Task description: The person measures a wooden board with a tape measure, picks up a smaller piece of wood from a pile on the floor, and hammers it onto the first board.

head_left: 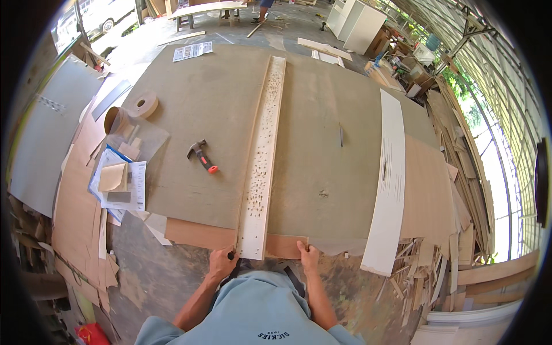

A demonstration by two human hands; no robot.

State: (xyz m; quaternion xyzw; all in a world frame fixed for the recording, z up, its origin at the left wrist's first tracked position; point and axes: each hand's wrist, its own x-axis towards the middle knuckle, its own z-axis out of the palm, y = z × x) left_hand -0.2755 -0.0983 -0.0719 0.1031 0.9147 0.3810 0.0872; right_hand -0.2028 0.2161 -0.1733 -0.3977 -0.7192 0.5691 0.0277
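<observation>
A long white plank [264, 155], scattered with many small brown chips or holes and edged by a narrow raised strip, runs away from me across the tabletop. Beneath its near end lies a thin reddish-brown sheet [195, 232] along the table's front edge. My left hand [222, 264] is closed beside the plank's near left corner, at the sheet's edge; a small black item shows by its fingers, its kind unclear. At the sheet's right corner, my right hand [309, 256] is closed with thumb and fingers pinching the edge. A claw hammer [202, 156] with a black-and-red handle lies left of the plank.
The large grey-brown tabletop [322, 190] carries a dark thin stick [341, 135] and a white board [386, 184] at right. Tape rolls [142, 104] and papers [129, 184] lie at left. Offcuts [422, 270] pile up at right; a person's legs [263, 11] show far off.
</observation>
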